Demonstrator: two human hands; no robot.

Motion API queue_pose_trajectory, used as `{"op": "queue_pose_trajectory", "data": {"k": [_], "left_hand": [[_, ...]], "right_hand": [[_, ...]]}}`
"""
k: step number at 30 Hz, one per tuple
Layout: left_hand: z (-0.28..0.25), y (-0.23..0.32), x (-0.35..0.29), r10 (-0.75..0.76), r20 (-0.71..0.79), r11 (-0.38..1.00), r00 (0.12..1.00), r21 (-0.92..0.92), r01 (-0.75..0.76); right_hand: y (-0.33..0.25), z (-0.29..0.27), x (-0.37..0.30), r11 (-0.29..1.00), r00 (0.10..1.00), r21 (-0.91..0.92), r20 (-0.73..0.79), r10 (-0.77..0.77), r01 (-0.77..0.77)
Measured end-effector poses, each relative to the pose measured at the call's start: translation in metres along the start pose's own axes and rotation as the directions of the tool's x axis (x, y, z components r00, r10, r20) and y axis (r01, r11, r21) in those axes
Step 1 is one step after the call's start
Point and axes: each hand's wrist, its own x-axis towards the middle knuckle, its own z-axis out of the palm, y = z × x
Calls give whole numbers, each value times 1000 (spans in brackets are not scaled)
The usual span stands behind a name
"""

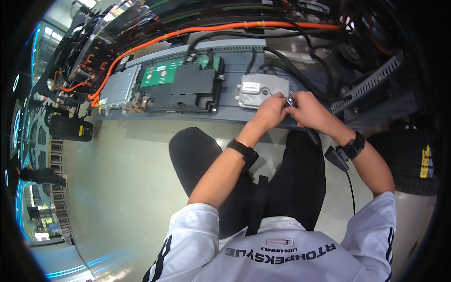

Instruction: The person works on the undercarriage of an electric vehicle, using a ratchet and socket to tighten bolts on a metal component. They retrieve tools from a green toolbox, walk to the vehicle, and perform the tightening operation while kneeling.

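Note:
My right hand [307,110] is closed around a ratchet wrench [291,101]; its round chrome head shows at the fingers, and its dark handle sticks out below the palm. The fingers of my left hand [271,113] are pinched together against the wrench head, partly hidden. Both hands are at the lower right corner of a silver control unit [256,96] with a white label on top. That unit lies on a grey mounting panel [231,94]. Whatever sits under the wrench head is hidden by my fingers.
Left of the unit are a black box [188,87] with a green cover and a silver finned module [120,88]. An orange cable [202,29] runs behind, with black cables [296,70] near my right hand. Tires [70,128] stand at both sides. A person [44,177] is far left.

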Motion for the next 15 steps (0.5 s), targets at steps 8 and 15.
{"op": "queue_pose_trajectory", "data": {"k": [8,15], "left_hand": [[3,8,2,8,-7,1000,1000,22,-8],[10,0,-5,-11,-80,997,997,76,17]], "right_hand": [[25,-11,16,636,826,-676,-70,-559,373],[-2,-12,9,897,988,-431,-67,-137,95]]}}
